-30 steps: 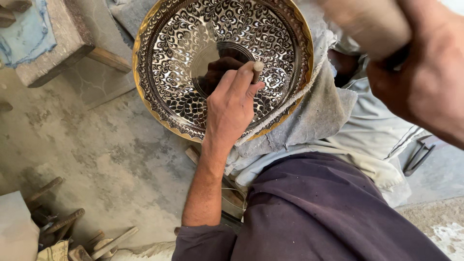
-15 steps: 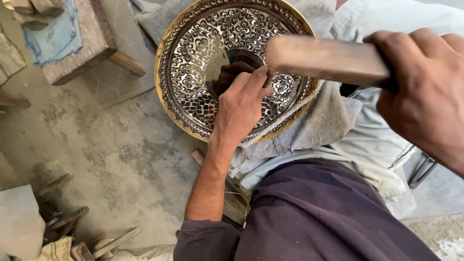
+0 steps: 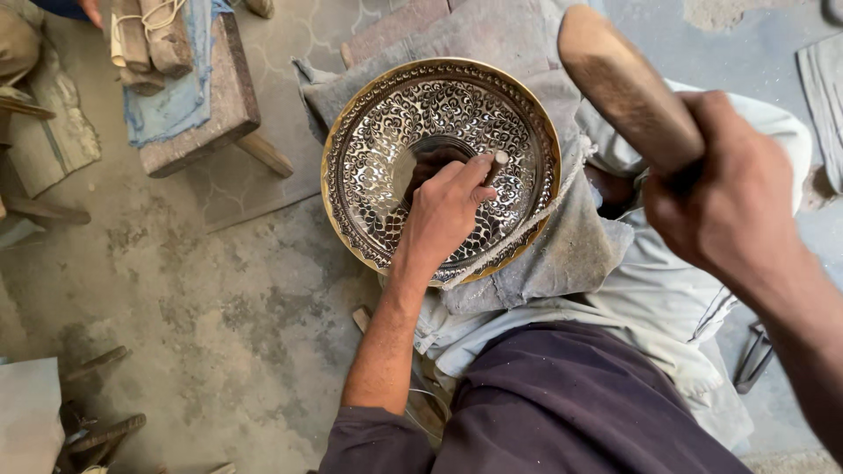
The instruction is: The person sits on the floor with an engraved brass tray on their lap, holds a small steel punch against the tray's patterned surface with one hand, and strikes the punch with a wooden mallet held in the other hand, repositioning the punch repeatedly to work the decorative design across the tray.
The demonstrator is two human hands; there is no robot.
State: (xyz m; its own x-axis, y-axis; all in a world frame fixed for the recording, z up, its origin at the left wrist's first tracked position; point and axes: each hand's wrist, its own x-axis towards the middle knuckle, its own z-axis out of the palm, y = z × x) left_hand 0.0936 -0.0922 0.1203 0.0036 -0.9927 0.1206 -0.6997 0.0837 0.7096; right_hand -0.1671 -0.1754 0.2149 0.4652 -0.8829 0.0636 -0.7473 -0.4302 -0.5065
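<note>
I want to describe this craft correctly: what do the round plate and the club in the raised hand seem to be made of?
The plate looks like polished metal: a shiny, silvery patterned face with a golden rim, perhaps brass. The club, held in the right hand, looks like bare wood: brown, matte and worn. The left hand holds a small punch, probably metal.

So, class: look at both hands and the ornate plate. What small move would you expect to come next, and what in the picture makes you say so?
Probably a short downward tap. The left hand holds a thin punch upright on the patterned metal plate, which rests on a grey pad. The right hand grips a wooden mallet raised above and to the side of the punch, not touching it, so bringing it down onto the punch's top seems likeliest.
</note>
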